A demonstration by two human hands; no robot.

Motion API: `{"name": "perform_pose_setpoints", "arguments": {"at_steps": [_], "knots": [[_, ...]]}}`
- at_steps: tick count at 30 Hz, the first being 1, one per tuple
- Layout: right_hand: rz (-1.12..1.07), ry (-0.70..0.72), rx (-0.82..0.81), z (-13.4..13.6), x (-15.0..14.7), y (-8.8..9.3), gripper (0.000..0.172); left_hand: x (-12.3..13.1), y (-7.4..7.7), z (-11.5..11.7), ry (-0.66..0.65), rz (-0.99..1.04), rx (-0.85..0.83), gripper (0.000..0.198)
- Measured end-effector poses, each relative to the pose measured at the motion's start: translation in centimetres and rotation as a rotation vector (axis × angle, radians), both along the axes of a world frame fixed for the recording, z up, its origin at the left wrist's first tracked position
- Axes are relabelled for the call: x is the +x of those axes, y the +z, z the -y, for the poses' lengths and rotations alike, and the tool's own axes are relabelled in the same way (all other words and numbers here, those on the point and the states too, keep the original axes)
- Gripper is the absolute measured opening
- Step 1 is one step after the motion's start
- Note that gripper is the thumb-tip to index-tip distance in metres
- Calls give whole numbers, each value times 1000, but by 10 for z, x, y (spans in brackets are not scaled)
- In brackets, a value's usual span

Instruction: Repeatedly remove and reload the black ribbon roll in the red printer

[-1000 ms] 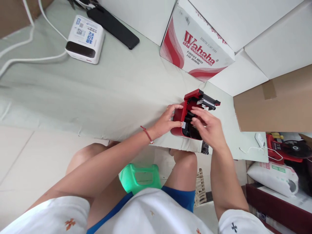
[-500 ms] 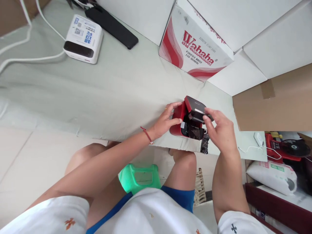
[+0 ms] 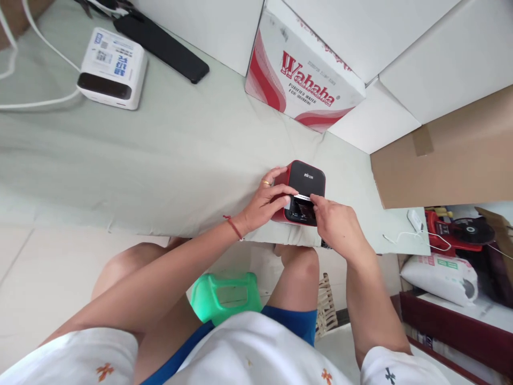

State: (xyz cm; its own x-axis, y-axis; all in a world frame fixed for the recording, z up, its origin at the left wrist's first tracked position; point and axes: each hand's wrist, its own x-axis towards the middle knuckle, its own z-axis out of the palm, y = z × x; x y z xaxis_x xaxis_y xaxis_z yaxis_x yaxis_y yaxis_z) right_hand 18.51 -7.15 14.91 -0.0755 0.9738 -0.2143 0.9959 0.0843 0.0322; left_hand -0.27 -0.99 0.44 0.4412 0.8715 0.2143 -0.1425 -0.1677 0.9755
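A small red and black box-shaped device, which looks like a label printer (image 3: 308, 179), sits on the cloth-covered table in front of me, its dark lid down. My left hand (image 3: 266, 202) grips the left side, fingers along the red wall and over the lid's front edge. From the right, my right hand (image 3: 334, 222) presses curled fingers on the same edge, near a pale strip. Below that strip shows a dark front recess. My right hand hides its right end.
At the back stands a Wahaha water carton (image 3: 304, 80). A white device (image 3: 112, 69) with cables and a long black object (image 3: 164, 45) lie to the left. A brown cardboard box (image 3: 444, 155) is on the right. Below the table edge is a green plastic stool (image 3: 226, 297).
The printer's lid was raised, with a dark strip hanging out in front; now the lid is down. My right hand moved left and down with it, and my left fingers reached onto the lid.
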Motion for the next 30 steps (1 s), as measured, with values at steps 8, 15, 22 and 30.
{"name": "perform_pose_setpoints", "arguments": {"at_steps": [8,15,22,30], "knots": [[-255,-29,250,25,10,-24,41,5,-3,-12,-61,206,-223,99],[-485,90,404,71,5,-47,37,10,-10,-13,-134,258,-212,110],[-498,38,391,59,10,-39,30,16,-25,-17,-152,235,-68,95],[-229,-124,124,-41,12,-30,35,12,-32,-16,-114,160,-104,89]]}}
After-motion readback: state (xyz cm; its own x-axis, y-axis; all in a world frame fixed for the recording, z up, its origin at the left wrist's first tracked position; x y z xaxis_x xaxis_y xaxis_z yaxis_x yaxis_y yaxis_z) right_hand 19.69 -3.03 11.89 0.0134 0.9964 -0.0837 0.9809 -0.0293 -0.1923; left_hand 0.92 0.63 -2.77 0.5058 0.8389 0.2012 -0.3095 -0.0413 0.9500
